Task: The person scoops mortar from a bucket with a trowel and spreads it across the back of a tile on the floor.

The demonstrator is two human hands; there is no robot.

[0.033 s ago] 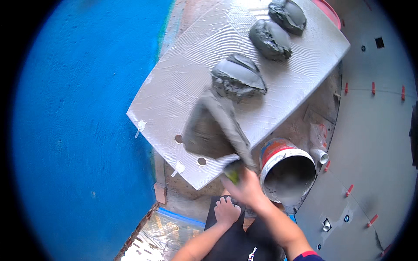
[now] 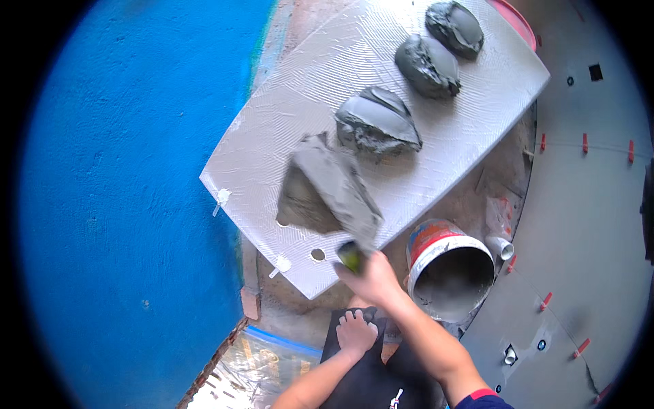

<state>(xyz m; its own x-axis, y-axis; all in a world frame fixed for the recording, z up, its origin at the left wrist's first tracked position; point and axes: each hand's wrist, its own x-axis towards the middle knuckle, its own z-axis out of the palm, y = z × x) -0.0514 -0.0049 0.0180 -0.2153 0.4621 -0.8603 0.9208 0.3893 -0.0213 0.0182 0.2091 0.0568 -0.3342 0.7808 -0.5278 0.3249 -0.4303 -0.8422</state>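
Head: right hand w/ trowel, 3 mortar mounds, 1 bucket.

My trowel has a flat blade covered in wet gray mud, and its green handle sits in my right hand. The blade lies tilted on the big white tile, near the tile's lower edge. The tile is ribbed with thin lines and lies flat. Three gray mud lumps sit in a row on it, just past the blade.
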